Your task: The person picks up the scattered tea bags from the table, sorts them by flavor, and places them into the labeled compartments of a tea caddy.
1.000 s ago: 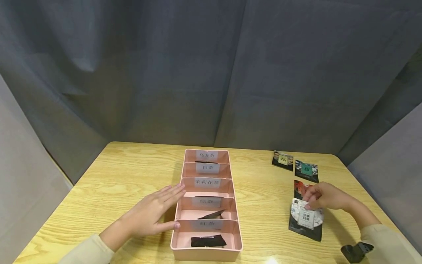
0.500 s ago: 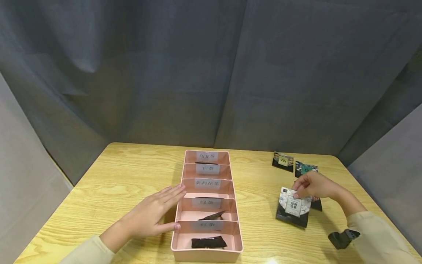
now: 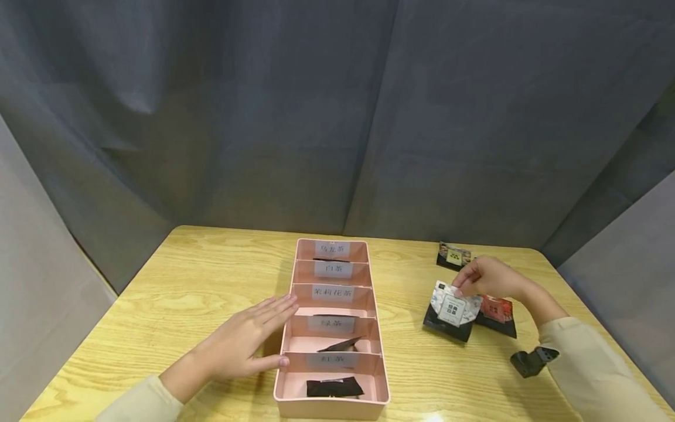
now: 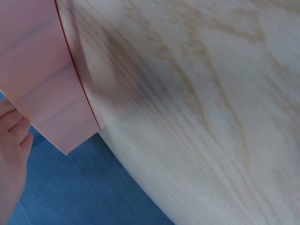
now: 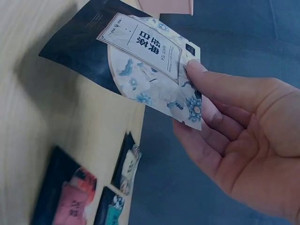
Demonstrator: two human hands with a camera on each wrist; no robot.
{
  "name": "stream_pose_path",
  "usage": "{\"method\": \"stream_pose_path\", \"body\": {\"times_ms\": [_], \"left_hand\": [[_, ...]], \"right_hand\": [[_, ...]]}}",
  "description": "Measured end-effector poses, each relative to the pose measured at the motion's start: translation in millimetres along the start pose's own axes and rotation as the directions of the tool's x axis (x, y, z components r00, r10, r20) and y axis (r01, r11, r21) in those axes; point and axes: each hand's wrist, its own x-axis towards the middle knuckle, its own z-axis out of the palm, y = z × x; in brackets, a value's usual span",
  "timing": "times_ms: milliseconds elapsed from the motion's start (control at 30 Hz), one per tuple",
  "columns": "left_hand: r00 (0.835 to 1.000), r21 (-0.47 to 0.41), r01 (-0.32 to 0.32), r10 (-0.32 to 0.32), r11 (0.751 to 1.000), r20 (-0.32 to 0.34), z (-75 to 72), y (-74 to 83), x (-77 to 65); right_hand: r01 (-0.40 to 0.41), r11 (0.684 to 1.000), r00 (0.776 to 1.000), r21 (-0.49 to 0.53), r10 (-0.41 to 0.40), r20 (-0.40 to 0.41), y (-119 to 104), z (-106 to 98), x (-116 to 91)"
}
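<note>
My right hand [image 3: 493, 278] pinches the top edge of a tea packet [image 3: 450, 310] between thumb and fingers. The packet is black below and white with blue flowers above, and the right wrist view shows its label [image 5: 143, 44] reading "white tea". It hangs tilted over the table, to the right of a long pink divided box [image 3: 331, 408]. Straight fingers of my left hand [image 3: 239, 340] rest along the box's left rim, thumb near the front compartment. Black packets [image 3: 334, 387] lie in some compartments, each of which carries a paper label [image 3: 332, 293].
Behind the held packet lie a red-labelled packet [image 3: 495, 313] and a yellow-labelled one [image 3: 453, 256]. A green-labelled packet [image 5: 112, 214] shows in the right wrist view, hidden by my hand from the head. Grey curtains [image 3: 263, 117] stand behind the wooden table [image 3: 200, 264].
My right hand has moved left and away from me, carrying the white tea packet off the red-labelled packet it overlapped. My left hand has stayed against the box.
</note>
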Motion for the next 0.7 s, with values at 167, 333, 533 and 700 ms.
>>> {"method": "stream_pose_path", "body": {"times_ms": [167,333,533,700], "left_hand": [[1.0,-0.012,0.006,-0.006,1.0,0.008,-1.4,-0.6,1.1],[1.0,-0.011,0.006,-0.006,1.0,0.015,-1.1,-0.8,1.0],[1.0,-0.012,0.011,-0.01,1.0,0.021,-0.8,-0.7,0.3],[1.0,-0.016,0.015,-0.014,1.0,0.026,-0.4,-0.6,0.1]], "right_hand": [[0.018,1.0,1.0,-0.015,-0.018,-0.004,-11.8,-8.7,8.8],[0.039,0.998,0.999,-0.058,-0.04,-0.016,-23.2,-14.0,16.4],[0.022,0.995,0.999,-0.092,-0.025,-0.033,-37.7,-17.8,23.9],[0.037,0.993,0.999,-0.116,-0.04,-0.025,-50.7,-21.4,30.1]]}}
